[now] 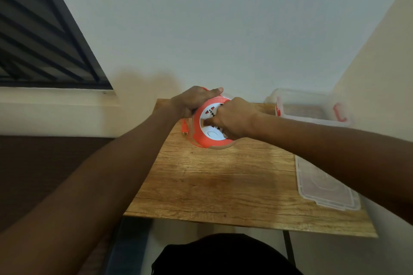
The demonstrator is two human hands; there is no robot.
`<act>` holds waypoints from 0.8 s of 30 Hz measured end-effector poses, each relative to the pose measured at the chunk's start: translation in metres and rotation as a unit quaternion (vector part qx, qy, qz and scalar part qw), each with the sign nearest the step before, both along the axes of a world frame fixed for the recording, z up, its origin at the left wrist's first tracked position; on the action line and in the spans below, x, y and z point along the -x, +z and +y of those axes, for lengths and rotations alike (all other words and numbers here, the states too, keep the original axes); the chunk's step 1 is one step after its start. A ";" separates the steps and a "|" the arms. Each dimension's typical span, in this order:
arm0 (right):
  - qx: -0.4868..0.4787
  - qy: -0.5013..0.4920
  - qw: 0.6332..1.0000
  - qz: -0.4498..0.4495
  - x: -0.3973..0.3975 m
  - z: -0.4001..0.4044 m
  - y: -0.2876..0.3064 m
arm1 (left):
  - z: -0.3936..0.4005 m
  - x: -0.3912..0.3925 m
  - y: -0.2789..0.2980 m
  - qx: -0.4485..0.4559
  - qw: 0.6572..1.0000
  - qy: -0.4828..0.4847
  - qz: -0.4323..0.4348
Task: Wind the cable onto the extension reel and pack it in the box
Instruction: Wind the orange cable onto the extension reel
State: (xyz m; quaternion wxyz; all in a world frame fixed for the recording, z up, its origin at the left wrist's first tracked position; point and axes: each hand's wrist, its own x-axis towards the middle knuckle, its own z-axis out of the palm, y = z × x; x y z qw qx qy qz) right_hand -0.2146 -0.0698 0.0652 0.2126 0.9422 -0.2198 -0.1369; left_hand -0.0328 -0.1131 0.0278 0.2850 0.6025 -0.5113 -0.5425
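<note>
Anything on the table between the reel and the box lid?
No. In the head view, only bare tabletop lies between the reel and the lid.

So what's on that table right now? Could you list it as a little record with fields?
reel: orange and white extension reel, held tilted above the table
left hand: left hand grips the reel's far rim
right hand: right hand curled on the reel's white face
plug: orange plug beside the reel's left side
box: clear plastic box, open, far right
lid: clear lid lying flat on the right
table: wooden table
</note>
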 end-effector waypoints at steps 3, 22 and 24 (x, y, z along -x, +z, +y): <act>0.002 -0.031 0.998 -0.049 0.004 -0.006 -0.010 | 0.000 0.001 -0.005 0.016 0.999 0.040 0.015; -0.495 -0.523 0.325 -0.613 -0.035 0.008 -0.021 | 0.017 0.021 -0.034 0.059 0.952 0.270 0.130; -0.512 -0.488 0.437 -0.556 -0.026 0.009 -0.016 | 0.019 0.007 -0.038 0.019 0.962 0.233 0.139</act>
